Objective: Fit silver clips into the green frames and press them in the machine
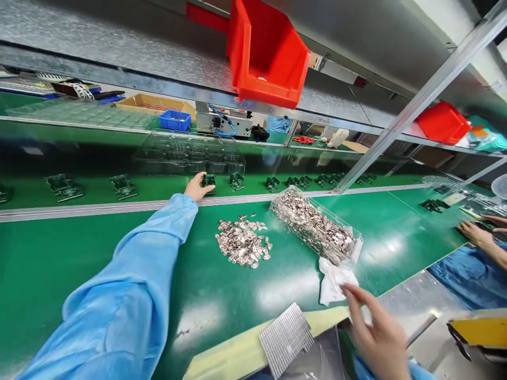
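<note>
Left hand (196, 187) on a dark part (208, 181) on the belt (99, 184)

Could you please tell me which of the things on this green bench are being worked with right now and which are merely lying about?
In hand:
- left hand on a small dark part on the conveyor belt
- right hand, fingers spread, near the white cloth
- loose metal pieces
- clear tray of metal pieces

Lying about:
- red bins
- blue crate
- grey ribbed plate
</note>
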The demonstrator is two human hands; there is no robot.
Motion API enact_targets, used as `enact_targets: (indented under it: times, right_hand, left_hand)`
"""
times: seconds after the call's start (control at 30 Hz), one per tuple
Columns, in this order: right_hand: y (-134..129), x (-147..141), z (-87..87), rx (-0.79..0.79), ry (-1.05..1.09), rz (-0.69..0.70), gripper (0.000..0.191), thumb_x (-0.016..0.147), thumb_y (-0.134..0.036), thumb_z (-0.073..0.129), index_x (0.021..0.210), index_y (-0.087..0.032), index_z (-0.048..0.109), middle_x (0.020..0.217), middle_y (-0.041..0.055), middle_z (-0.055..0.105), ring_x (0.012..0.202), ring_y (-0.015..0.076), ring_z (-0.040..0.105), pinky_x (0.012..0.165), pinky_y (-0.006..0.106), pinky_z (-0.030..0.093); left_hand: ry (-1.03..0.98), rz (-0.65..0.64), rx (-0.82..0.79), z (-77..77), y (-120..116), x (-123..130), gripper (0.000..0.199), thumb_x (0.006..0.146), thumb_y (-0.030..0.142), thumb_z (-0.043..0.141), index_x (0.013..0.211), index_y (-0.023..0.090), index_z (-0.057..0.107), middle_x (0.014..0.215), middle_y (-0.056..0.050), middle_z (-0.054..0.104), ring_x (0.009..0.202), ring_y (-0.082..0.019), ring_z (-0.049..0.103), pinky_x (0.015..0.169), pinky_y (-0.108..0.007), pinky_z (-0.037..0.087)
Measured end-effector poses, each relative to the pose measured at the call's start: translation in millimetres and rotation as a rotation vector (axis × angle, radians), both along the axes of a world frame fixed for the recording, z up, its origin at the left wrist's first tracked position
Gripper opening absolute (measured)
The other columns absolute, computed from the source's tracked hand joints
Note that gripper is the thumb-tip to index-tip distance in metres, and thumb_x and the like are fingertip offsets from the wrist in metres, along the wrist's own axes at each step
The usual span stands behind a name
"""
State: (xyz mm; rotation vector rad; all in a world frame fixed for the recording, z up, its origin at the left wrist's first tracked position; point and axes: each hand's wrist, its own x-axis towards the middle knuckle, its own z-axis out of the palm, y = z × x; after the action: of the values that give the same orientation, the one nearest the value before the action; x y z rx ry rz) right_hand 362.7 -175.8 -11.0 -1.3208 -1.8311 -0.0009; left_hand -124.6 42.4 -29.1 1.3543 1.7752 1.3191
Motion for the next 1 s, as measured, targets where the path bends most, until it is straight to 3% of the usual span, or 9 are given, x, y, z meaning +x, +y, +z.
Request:
enact_targets:
  times: [0.1, 0.2, 0.3, 0.37, 0.5, 0.63, 0.73, 0.83, 1.0]
  right_hand:
    - [77.7, -68.0, -3.7, -0.118, -0.116, 0.309, 0.024, 0.092, -0.031, 0.051, 0.105, -0.028, 0.07, 0.1, 0.004, 0.074, 0.091, 0.0259, 0.07, 0.081, 0.042, 0.058]
    - [151.5, -130.1, -11.9, -0.2, -0.27, 0.392, 0.033, 0.089, -0.022, 0.044, 0.109, -0.026, 0.07, 0.107, 0.0051, 0.073, 0.099, 0.0266, 0.069, 0.088, 0.046, 0.057]
    - [206.0, -171.4, -24.9, -0.246, -0.354, 0.409, 0.039, 0.08, -0.012, 0.048, 0.109, -0.022, 0.071, 0.11, 0.006, 0.073, 0.102, 0.0268, 0.067, 0.092, 0.045, 0.055]
    - [226.4, -187.6, -31.7, -0.283, -0.419, 0.432, 0.043, 0.074, -0.005, 0.05, 0.107, -0.023, 0.072, 0.107, 0.0051, 0.073, 0.102, 0.0251, 0.067, 0.093, 0.041, 0.054]
    - [234.7, -201.2, -32.1, -0.363, -0.598, 0.464, 0.046, 0.069, 0.005, 0.048, 0.099, -0.018, 0.073, 0.098, 0.0114, 0.074, 0.098, 0.0264, 0.067, 0.09, 0.037, 0.052]
    - [232.7, -207.3, -26.0, -0.417, -0.751, 0.425, 0.036, 0.073, 0.007, 0.045, 0.092, -0.009, 0.071, 0.091, 0.0191, 0.071, 0.096, 0.0304, 0.064, 0.087, 0.039, 0.048]
    - [237.6, -215.7, -26.4, -0.456, -0.796, 0.334, 0.031, 0.075, 0.005, 0.047, 0.092, -0.009, 0.069, 0.093, 0.0189, 0.068, 0.094, 0.0282, 0.063, 0.085, 0.036, 0.046]
    - [244.0, -219.8, -27.1, -0.495, -0.773, 0.24, 0.028, 0.076, 0.001, 0.052, 0.095, -0.01, 0.069, 0.095, 0.016, 0.068, 0.087, 0.0243, 0.065, 0.08, 0.031, 0.047]
    - [224.7, -194.8, -11.0, -0.506, -0.622, 0.184, 0.027, 0.081, -0.009, 0.05, 0.099, -0.013, 0.071, 0.089, 0.0097, 0.069, 0.074, 0.0192, 0.066, 0.074, 0.029, 0.051]
  left_hand:
    - [0.0, 0.093, 0.056, -22.0, 5.9, 0.0, 0.078, 0.073, 0.03, 0.075, 0.139, 0.012, 0.037, 0.144, -0.022, 0.047, 0.134, -0.033, 0.046, 0.105, -0.042, 0.044]
    - [0.034, 0.186, 0.159, -37.7, -13.6, -11.5, 0.062, 0.08, 0.031, 0.068, 0.134, 0.017, 0.04, 0.139, -0.016, 0.053, 0.128, -0.025, 0.053, 0.101, -0.037, 0.048]
    - [0.106, 0.369, 0.237, -45.8, -53.8, -53.3, 0.044, 0.082, 0.031, 0.063, 0.121, 0.017, 0.047, 0.127, -0.013, 0.057, 0.121, -0.023, 0.055, 0.101, -0.038, 0.048]
    - [0.165, 0.536, 0.265, -48.0, -82.9, -94.4, 0.04, 0.08, 0.031, 0.063, 0.113, 0.015, 0.048, 0.123, -0.014, 0.054, 0.12, -0.025, 0.053, 0.104, -0.042, 0.045]
    - [0.337, 0.693, 0.186, -52.6, -121.2, -172.6, 0.056, 0.067, 0.031, 0.075, 0.114, 0.013, 0.048, 0.119, -0.014, 0.053, 0.117, -0.03, 0.054, 0.104, -0.044, 0.044]
    - [0.47, 0.575, 0.026, -56.2, -117.9, -211.9, 0.095, 0.062, 0.036, 0.082, 0.14, 0.01, 0.032, 0.141, -0.021, 0.044, 0.131, -0.034, 0.046, 0.11, -0.043, 0.039]
    - [0.498, 0.467, -0.105, -52.8, -102.6, -217.9, 0.106, 0.066, 0.043, 0.08, 0.149, 0.014, 0.021, 0.149, -0.021, 0.039, 0.137, -0.037, 0.041, 0.111, -0.046, 0.037]
    - [0.481, 0.435, -0.23, -46.1, -94.9, -217.1, 0.109, 0.067, 0.049, 0.078, 0.151, 0.017, 0.017, 0.14, -0.02, 0.052, 0.127, -0.039, 0.051, 0.104, -0.05, 0.043]
    - [0.476, 0.475, -0.078, -38.1, -101.5, -200.7, 0.099, 0.062, 0.039, 0.082, 0.144, 0.014, 0.033, 0.134, -0.019, 0.055, 0.121, -0.035, 0.057, 0.104, -0.047, 0.046]
